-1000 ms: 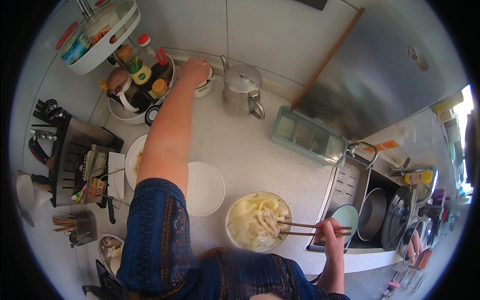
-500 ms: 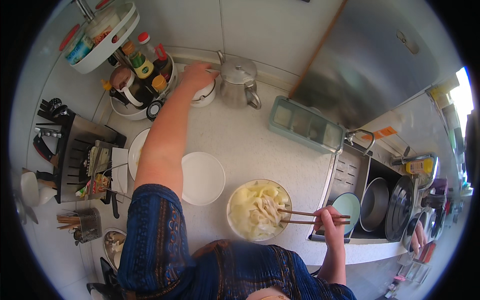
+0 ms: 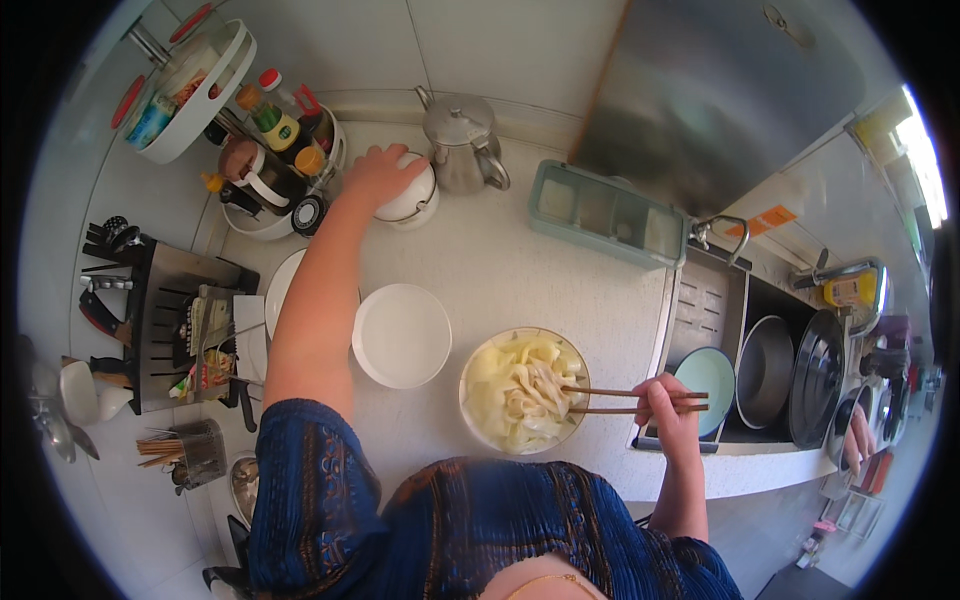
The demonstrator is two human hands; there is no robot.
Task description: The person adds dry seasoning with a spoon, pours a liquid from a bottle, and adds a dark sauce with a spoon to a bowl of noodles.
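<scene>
At the back left, my left hand [image 3: 388,178] curls over the far left side of a small white lidded pot [image 3: 412,208] with a thin wire handle; its fingers partly hide the lid. My right hand [image 3: 668,405] grips a pair of brown chopsticks [image 3: 622,392] at the front right. Their tips touch pale, wide strips of food in a round bowl [image 3: 468,420] with a patterned rim. Left of that bowl lies a white plate [image 3: 403,336] with nothing on it. Another white plate [image 3: 281,290] is partly covered by my left forearm.
A metal kettle [image 3: 461,150] stands right beside the pot, bottles [image 3: 285,130] on its left. Toward the sink sits a greenish divided seasoning box [image 3: 606,214]. The sink area holds a pale green bowl [image 3: 706,390] and dark pan [image 3: 766,372]. A knife rack [image 3: 180,320] lines the left.
My left hand has drawn the white pot slightly nearer and rightward, away from the wall. The right hand keeps the chopsticks in the bowl; the whole view has shifted a little.
</scene>
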